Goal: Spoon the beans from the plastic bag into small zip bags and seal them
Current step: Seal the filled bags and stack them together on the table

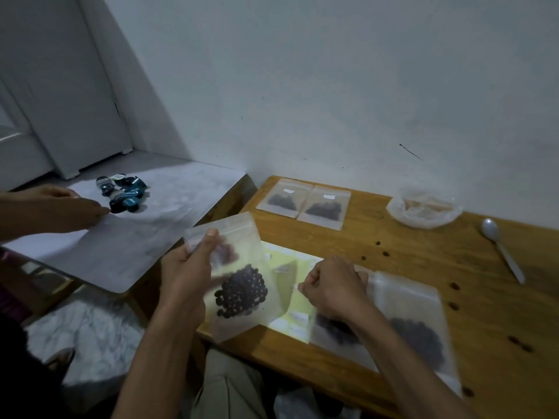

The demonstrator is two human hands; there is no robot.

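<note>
Left hand pinching a frosted zip bag of dark beans upright over the wooden counter; right hand curled, contents unclear. Beyond it, two filled bags, nearly empty clear plastic bag, idle metal spoon. Probably near finishing.

A single head-worn wide-angle camera looks forward and down, close over the left hand gripping a zip bag; beyond that grip the wooden table reaches the wall.
</note>
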